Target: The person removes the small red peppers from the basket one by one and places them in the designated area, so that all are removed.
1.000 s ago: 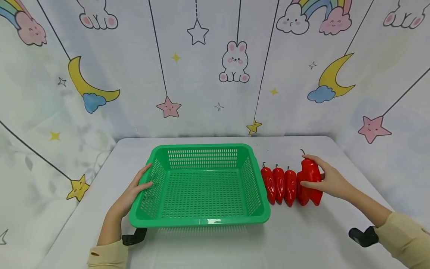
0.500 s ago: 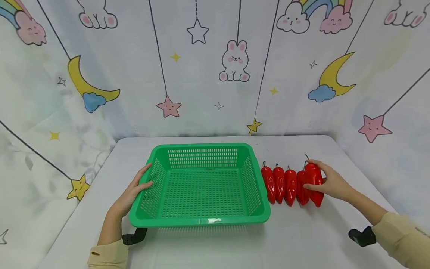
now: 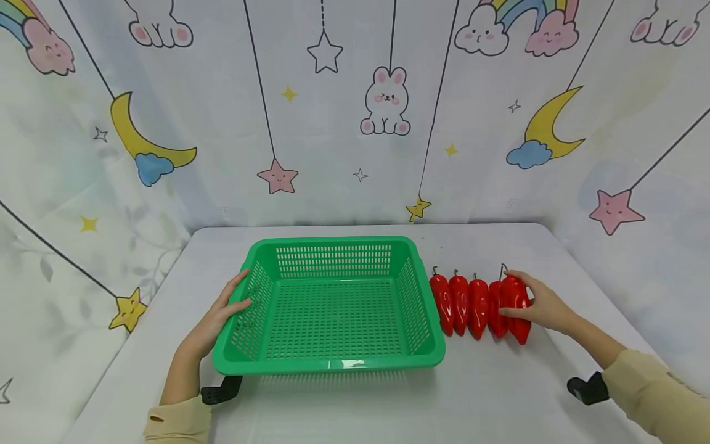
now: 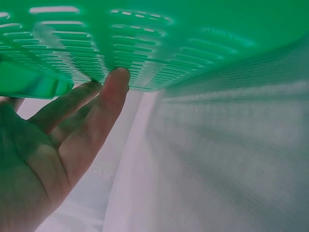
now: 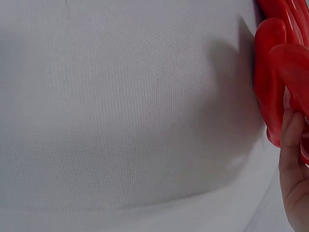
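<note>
A green plastic basket [image 3: 333, 320] with slotted walls stands in the middle of the table. My left hand [image 3: 215, 320] grips its left rim, thumb over the edge; in the left wrist view, fingers [image 4: 113, 96] reach against the slotted wall. Right of the basket, several red chili peppers [image 3: 460, 305] lie side by side in a row, stems pointing away from me. At the row's right end, my right hand [image 3: 543, 303] holds a red chili pepper [image 3: 514, 295] between thumb and fingers. In the right wrist view that chili [image 5: 294, 72] overlaps another red pepper [image 5: 269, 72].
A white cloth covers the table [image 3: 488, 394]. Behind and at both sides hangs a pale curtain [image 3: 344, 203] printed with moons, stars and a rabbit. A black strap [image 3: 588, 388] sits at the right wrist, another [image 3: 222, 391] at the left.
My right hand has come down slightly with its chili pepper, which now sits lower and right alongside the row. The left hand and the basket have stayed put.
</note>
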Tool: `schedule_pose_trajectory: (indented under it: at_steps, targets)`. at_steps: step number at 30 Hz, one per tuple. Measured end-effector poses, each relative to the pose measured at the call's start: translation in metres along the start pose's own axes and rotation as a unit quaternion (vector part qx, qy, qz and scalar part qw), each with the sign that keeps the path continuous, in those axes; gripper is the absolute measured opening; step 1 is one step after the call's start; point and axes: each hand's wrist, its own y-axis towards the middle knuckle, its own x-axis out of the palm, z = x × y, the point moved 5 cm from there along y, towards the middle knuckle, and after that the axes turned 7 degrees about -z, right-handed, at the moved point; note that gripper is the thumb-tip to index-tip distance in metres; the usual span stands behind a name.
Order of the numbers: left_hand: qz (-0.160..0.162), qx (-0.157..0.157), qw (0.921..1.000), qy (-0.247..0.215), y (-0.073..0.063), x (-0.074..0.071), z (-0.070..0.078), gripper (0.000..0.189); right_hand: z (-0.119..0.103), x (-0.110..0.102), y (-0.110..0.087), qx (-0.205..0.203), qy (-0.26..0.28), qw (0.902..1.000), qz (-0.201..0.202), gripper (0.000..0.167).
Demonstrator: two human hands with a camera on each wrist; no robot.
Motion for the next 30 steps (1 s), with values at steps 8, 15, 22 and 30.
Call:
schedule_pose_trajectory:
  at_steps: [8, 15, 22, 30]
  targets:
    - [-0.001, -0.001, 1.0, -0.002, 0.0001, 0.0001, -0.0006, 0.063, 0.0046, 0.0045, 0.0041, 0.0, -0.005, 1.0, 0.0, 0.087]
    - [0.0, 0.003, 1.0, 0.0, 0.0004, -0.0002, -0.0004, 0.063, 0.0026, 0.0051, 0.0062, 0.001, -0.002, 1.0, 0.0, 0.087]
    - [-0.002, 0.002, 1.0, -0.001, 0.0003, 0.0, 0.0011, 0.063, 0.0011, 0.0057, 0.0063, 0.003, 0.005, 1.0, -0.002, 0.087]
    - [-0.004, 0.001, 1.0, -0.003, 0.0, 0.0004, -0.0001, 0.063, 0.0012, 0.0059, 0.0037, 0.002, 0.0, 1.0, 0.001, 0.088]
